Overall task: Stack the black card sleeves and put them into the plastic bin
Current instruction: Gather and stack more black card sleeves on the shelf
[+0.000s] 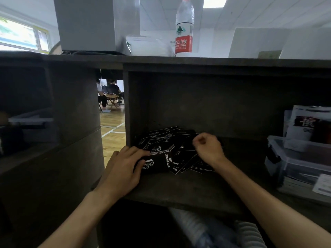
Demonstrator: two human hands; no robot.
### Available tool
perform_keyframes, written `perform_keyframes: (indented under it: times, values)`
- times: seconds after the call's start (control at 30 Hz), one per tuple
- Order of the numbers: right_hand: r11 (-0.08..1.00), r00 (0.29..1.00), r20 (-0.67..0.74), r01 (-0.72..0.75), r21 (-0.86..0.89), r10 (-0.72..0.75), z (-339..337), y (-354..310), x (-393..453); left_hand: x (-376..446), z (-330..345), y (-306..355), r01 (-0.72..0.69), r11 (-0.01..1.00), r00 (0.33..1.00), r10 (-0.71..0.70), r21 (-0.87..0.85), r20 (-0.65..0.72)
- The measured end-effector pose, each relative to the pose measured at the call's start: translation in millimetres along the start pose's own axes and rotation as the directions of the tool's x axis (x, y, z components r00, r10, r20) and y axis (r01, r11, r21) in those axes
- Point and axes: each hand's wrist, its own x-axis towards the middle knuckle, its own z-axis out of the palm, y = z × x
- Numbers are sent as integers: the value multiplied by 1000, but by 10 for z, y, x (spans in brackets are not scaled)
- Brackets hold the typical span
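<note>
A loose pile of black card sleeves (168, 138) with white print lies on the dark shelf board (188, 190) inside an open wooden compartment. My left hand (123, 169) grips a squared stack of the sleeves (157, 162) at the pile's front left, thumb on top. My right hand (207, 147) hovers over the pile's right side with fingers curled, thumb and forefinger pinched together; whether a sleeve is between them is hidden. A clear plastic bin (300, 163) stands at the right end of the shelf.
Printed packets (308, 124) stand in and behind the bin. A water bottle (184, 27) and white boxes (93, 24) sit on the shelf top above. A dark side panel (71, 108) stands left; through a gap, people sit at a table (109, 95).
</note>
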Motion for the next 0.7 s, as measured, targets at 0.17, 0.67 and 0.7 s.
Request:
perform_keyframes:
  times: [0.17, 0.67, 0.7]
  values:
    - [900, 930, -272, -326, -288, 249, -361, 533, 454, -5, 32, 29, 15, 1000, 1000, -15, -5, 15]
    - [893, 826, -450, -134, 429, 340, -843, 516, 576, -11, 48, 7, -6, 1000, 999, 7, -15, 35]
    - [919, 832, -490, -57, 391, 260, -906, 415, 526, -14, 49, 7, -1, 1000, 999, 1, -18, 32]
